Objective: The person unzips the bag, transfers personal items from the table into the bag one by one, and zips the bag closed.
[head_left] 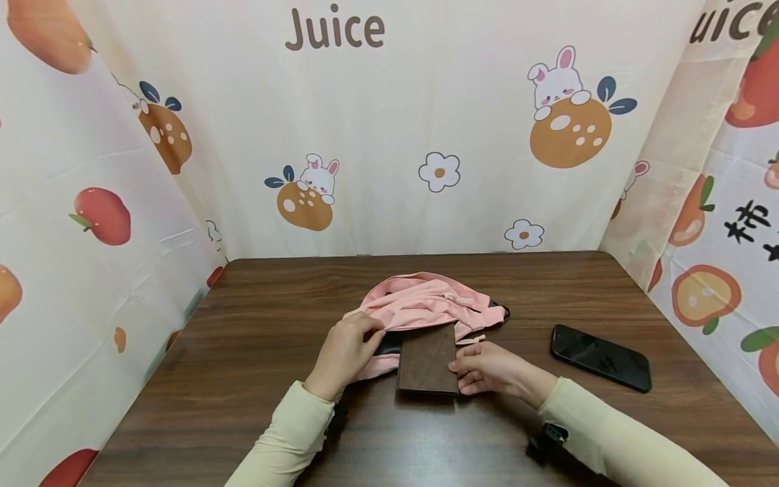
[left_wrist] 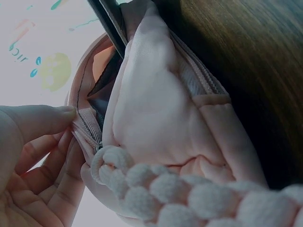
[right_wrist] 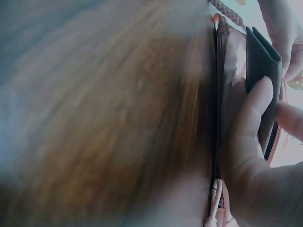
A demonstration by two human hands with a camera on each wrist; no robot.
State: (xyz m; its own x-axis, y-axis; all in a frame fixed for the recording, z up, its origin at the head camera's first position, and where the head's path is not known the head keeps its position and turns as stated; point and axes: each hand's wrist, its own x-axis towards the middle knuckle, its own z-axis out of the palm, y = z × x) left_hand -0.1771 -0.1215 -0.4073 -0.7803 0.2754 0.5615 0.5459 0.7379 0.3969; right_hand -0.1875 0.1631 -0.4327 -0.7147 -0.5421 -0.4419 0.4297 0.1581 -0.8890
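A pink zip bag (head_left: 426, 303) lies on the middle of the wooden table (head_left: 243, 379). A brown wallet (head_left: 428, 362) sticks out of the bag's near opening, its far end tucked under the pink fabric. My left hand (head_left: 368, 333) pinches the left edge of that opening; in the left wrist view my thumb (left_wrist: 45, 122) presses on the zip edge of the bag (left_wrist: 161, 118) beside a braided white cord (left_wrist: 189, 194). My right hand (head_left: 464, 368) grips the wallet's right edge. The right wrist view shows my thumb (right_wrist: 251, 113) on the dark wallet (right_wrist: 262, 80), close against the bag (right_wrist: 232, 71).
A black phone (head_left: 599, 356) lies flat on the table to the right of my right hand. Printed cloth walls (head_left: 438, 135) close in the table at the back and on both sides. Bare wood lies at the left and along the near edge.
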